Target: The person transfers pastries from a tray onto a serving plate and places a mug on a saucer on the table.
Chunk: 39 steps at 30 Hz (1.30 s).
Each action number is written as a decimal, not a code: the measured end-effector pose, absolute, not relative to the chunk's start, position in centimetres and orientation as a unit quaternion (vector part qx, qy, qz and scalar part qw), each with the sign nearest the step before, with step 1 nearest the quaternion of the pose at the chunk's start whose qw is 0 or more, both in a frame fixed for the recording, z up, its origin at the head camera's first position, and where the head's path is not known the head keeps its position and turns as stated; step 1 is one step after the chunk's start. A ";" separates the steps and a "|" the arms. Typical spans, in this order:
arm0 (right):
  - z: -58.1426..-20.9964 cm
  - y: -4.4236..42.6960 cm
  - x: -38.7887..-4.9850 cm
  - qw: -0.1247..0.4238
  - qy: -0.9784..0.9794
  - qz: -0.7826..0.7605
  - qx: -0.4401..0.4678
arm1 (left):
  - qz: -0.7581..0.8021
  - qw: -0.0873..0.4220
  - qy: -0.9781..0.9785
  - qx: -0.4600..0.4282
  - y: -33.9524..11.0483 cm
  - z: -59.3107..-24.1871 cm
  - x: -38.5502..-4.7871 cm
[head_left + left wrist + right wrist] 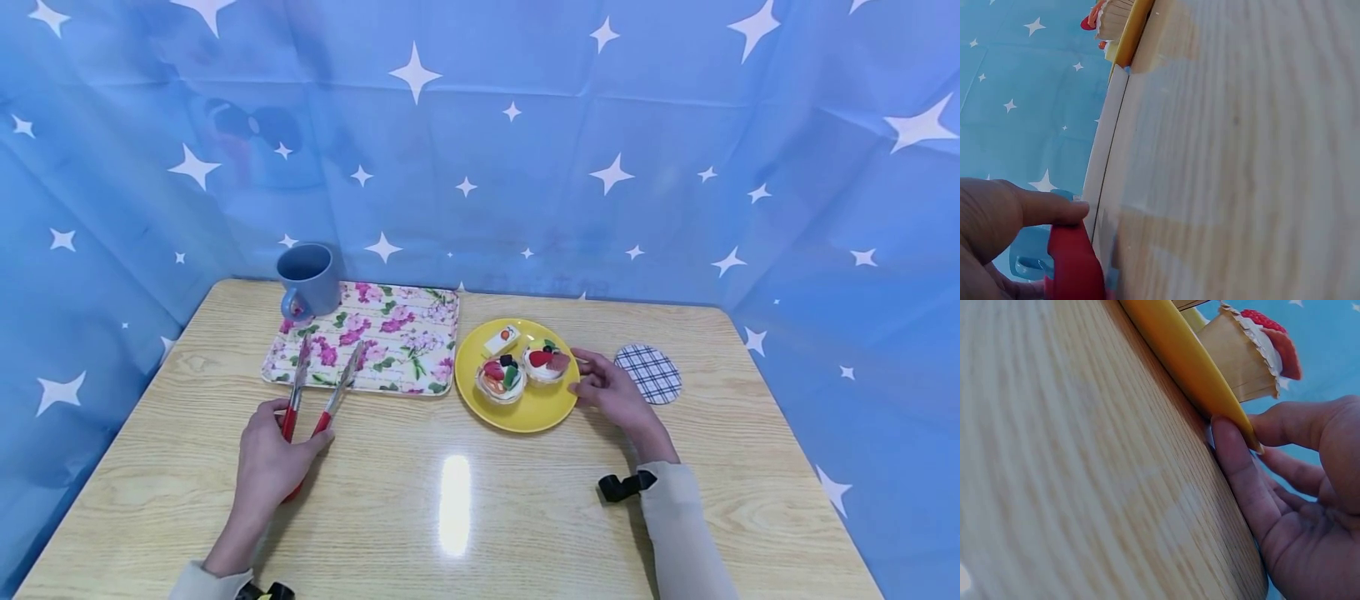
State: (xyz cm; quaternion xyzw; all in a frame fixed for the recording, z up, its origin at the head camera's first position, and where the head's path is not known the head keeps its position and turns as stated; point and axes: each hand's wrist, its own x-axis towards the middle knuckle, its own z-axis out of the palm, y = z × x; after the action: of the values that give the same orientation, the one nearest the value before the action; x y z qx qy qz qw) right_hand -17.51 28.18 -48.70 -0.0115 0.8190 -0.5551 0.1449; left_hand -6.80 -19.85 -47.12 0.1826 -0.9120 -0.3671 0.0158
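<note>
My left hand (pixel 272 460) holds red-handled metal tongs (pixel 344 385), thumb on one arm and fingers at the other. The tongs' arms are spread, their tips over the near left part of a floral tray (pixel 420 350). In the left wrist view the thumb lies on a red handle (pixel 1075 265). My right hand (pixel 613 393) pinches the right rim of a yellow plate (pixel 536 414). Two cream-topped fruit cupcakes (pixel 501 382) and a small pale cake piece (pixel 502 341) are on the plate. The right wrist view shows fingers both above and beneath the plate's rim (pixel 1191 369).
A blue mug (pixel 318 287) stands at the tray's back left corner. Right of the plate, close to my right hand, lies a round checked coaster (pixel 648 374). Behind the wooden table (pixel 540 517) hangs a blue star-patterned cloth (pixel 510 192).
</note>
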 end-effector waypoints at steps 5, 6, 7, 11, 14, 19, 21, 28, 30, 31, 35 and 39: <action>-48.6 28.1 -17.5 0.146 0.819 -0.555 -0.011 | -0.343 0.008 -0.921 0.183 -19.7 -46.9 -6.8; -48.7 28.1 -17.5 0.146 0.820 -0.554 -0.010 | -0.341 0.006 -0.922 0.183 -19.7 -46.9 -6.8; -48.7 28.1 -17.5 0.146 0.820 -0.553 -0.010 | -0.339 0.003 -0.923 0.184 -19.8 -46.9 -6.8; -48.6 28.1 -17.5 0.147 0.821 -0.551 -0.006 | -0.338 -0.012 -0.925 0.174 -19.9 -46.7 -6.8; -48.4 28.1 -17.4 0.148 0.821 -0.551 -0.003 | -0.344 -0.025 -0.925 0.161 -20.2 -46.6 -6.8; -48.1 28.0 -17.4 0.153 0.820 -0.552 -0.004 | -0.359 -0.045 -0.920 0.152 -20.7 -46.2 -7.0; -47.9 27.9 -17.3 0.154 0.823 -0.547 -0.005 | -0.363 -0.047 -0.918 0.153 -20.8 -46.1 -7.1; -47.2 27.9 -17.1 0.155 0.845 -0.512 -0.001 | -0.384 -0.029 -0.911 0.148 -21.2 -45.9 -7.5; -47.0 28.0 -17.1 0.157 0.849 -0.505 -0.003 | -0.391 -0.022 -0.908 0.149 -21.4 -45.7 -7.6; -46.9 28.0 -17.1 0.156 0.851 -0.501 -0.004 | -0.393 -0.019 -0.907 0.150 -21.5 -45.7 -7.7; -46.5 28.0 -17.1 0.150 0.863 -0.483 -0.011 | -0.394 -0.010 -0.905 0.157 -21.9 -45.5 -8.0; -46.1 28.1 -17.1 0.141 0.868 -0.475 -0.016 | -0.398 -0.002 -0.903 0.161 -22.2 -45.3 -8.4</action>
State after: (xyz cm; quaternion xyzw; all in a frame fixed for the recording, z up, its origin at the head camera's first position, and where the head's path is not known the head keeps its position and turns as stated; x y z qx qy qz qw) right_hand -17.11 28.10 -46.13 -0.0155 0.8682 -0.4754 0.1412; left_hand -8.37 -22.24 -45.30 0.1610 -0.9033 -0.3976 -0.0018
